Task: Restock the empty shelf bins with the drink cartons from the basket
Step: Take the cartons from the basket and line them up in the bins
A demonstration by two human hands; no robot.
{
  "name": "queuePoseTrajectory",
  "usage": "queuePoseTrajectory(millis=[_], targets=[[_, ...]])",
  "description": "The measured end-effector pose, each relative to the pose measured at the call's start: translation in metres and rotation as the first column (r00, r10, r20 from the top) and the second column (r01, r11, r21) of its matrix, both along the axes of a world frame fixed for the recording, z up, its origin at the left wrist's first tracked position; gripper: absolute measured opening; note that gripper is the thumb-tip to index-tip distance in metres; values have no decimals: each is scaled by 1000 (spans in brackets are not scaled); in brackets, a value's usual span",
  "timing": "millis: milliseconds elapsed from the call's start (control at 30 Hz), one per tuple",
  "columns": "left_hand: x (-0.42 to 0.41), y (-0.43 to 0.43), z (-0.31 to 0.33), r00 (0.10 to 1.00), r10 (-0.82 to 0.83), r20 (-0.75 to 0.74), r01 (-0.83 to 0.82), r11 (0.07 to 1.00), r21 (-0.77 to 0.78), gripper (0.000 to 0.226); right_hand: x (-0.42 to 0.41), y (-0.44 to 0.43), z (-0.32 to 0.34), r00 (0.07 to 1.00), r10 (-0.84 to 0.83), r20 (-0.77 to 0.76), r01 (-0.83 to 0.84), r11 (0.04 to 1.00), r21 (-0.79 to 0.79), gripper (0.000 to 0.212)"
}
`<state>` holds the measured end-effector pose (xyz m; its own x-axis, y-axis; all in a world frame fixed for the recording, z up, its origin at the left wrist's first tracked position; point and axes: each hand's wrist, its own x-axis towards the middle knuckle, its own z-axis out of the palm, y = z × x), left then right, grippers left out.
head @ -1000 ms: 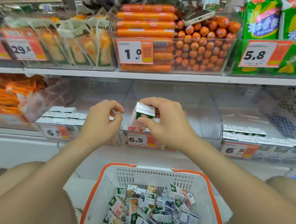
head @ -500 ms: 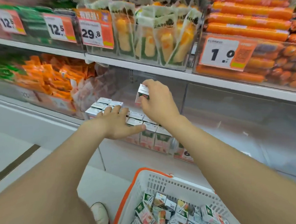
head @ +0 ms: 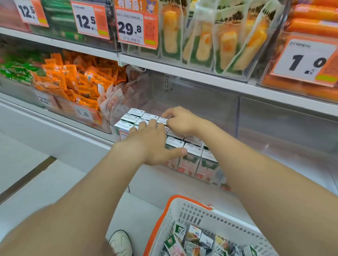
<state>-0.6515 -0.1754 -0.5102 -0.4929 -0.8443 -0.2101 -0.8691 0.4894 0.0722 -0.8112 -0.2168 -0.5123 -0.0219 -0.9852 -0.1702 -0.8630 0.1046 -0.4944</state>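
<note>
1. Head view, left hand (head: 153, 142): lies flat on the tops of the standing cartons (head: 192, 148), fingers straight and spread toward the back of the shelf bin (head: 112, 113), thumb stretched out to the right over the front rows; grips nothing
2. Same view, right hand (head: 180, 120): reaches in just behind the left one, fingers curled over the top of one drink carton (head: 162, 119), thumb on its near side, pinching it; sits just beside the left fingertips, contact between the two hands impossible to tell
3. Drink carton: stands upright at the back edge of the packed rows, top level with its neighbours, touching the carton to its left
4. Standing cartons: fill the clear shelf bin in tight rows from its left wall along the front edge, white tops up, green and pink faces showing through the front wall
5. Next bin (head: 291, 125) to the right on the same shelf: clear walls, contents not visible
6. Basket (head: 179, 197), white with an orange rim: sits on the floor below the shelf's front edge, under the right forearm, holding loose cartons (head: 176, 248) piled at all angles
7. Shoe (head: 121, 245): stands on the floor just left of the basket
8. Upper shelf: carries a 29.8 price tag (head: 133, 29) beside pouches of yellow food (head: 224, 44), and orange sausages (head: 319, 25) toward the right end
</note>
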Motion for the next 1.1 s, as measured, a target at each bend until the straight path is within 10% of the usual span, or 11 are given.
queuePoseTrajectory(millis=[367,633,1100], targets=[[-6,77,-1,960,-129,-247,65,966,-249,24,5,181,4,989,-134,-64,66,782,-620,23],[-42,133,-88,881,-428,204,342,872,350,13,-38,275,-117,958,61,-279,-63,998,2,25],[-48,145,-261,882,-359,305,117,795,595,37,-76,298,-294,969,197,-152,-124,911,394,19]])
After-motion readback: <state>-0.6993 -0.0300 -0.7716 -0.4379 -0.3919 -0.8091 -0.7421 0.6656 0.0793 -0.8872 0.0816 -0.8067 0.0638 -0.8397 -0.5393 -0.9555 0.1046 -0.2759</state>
